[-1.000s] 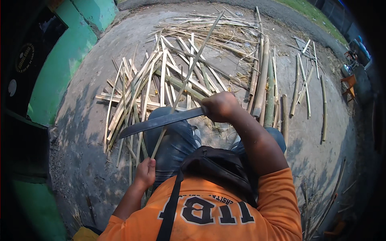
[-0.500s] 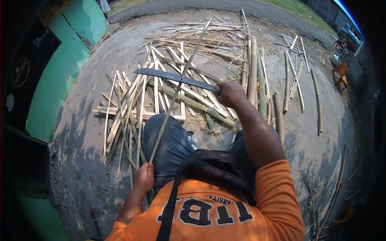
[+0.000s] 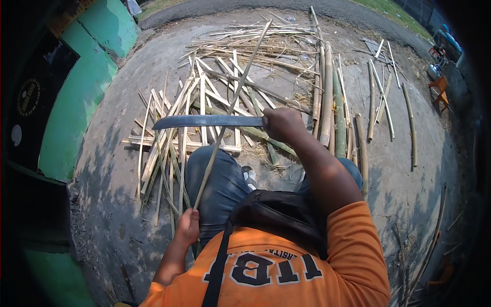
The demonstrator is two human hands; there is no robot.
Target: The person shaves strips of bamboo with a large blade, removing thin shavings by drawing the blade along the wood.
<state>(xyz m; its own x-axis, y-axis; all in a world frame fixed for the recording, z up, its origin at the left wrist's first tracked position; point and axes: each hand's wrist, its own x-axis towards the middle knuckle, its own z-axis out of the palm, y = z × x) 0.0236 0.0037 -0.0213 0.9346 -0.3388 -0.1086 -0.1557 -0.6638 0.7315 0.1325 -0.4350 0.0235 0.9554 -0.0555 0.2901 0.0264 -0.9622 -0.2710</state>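
Note:
My right hand (image 3: 282, 124) is closed round the handle of a machete (image 3: 209, 121), whose long dark blade points left. A thin bamboo strip (image 3: 236, 94) slants up and away from my left hand (image 3: 188, 225), which grips its near end beside my left knee. Blade and strip cross in front of my knees; whether they touch I cannot tell. The strip's far end reaches over the heap of split bamboo (image 3: 203, 110) on the ground ahead of me.
Long bamboo poles (image 3: 326, 94) lie on the ground to the right of the heap. Farther off are more thin strips (image 3: 250, 37). A green wall (image 3: 76, 102) stands at the left, and an orange chair (image 3: 439, 92) at the far right. A black waist bag (image 3: 279, 215) rests on my lap.
The machete has come nearer to me along the strip and shifted left, its blade now almost level. My left hand keeps its grip on the strip's near end.

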